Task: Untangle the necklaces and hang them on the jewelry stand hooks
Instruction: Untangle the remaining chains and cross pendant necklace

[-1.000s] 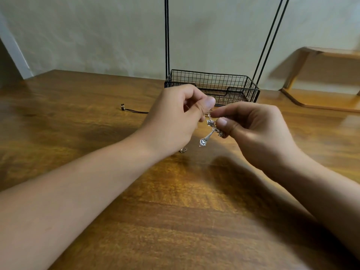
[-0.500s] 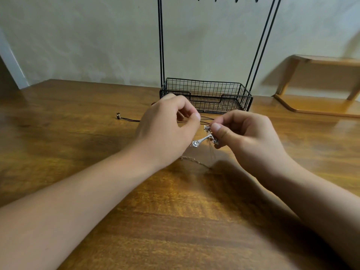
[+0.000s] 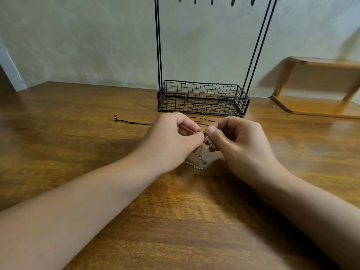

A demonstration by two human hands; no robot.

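Low over the wooden table (image 3: 78,133), my left hand (image 3: 171,141) and my right hand (image 3: 239,145) meet fingertip to fingertip. Both pinch a silver chain necklace with a cross pendant (image 3: 208,142) between thumb and fingers. Its thin chain (image 3: 196,165) hangs down and trails onto the wood between my wrists. A black cord necklace (image 3: 134,122) lies on the table behind my hands, its clasp end at the left, its right part hidden by my fingers. The black wire jewelry stand (image 3: 202,98) rises just beyond, with hooks (image 3: 212,0) at the top edge of the view.
The stand's base is a wire basket with tall thin uprights (image 3: 158,45) on both sides. A low wooden shelf (image 3: 319,84) sits at the back right against the pale wall.
Both hands sank toward the table with the pendant, and the chain now touches the wood. The view tilted up, bringing the stand's hooks into sight.
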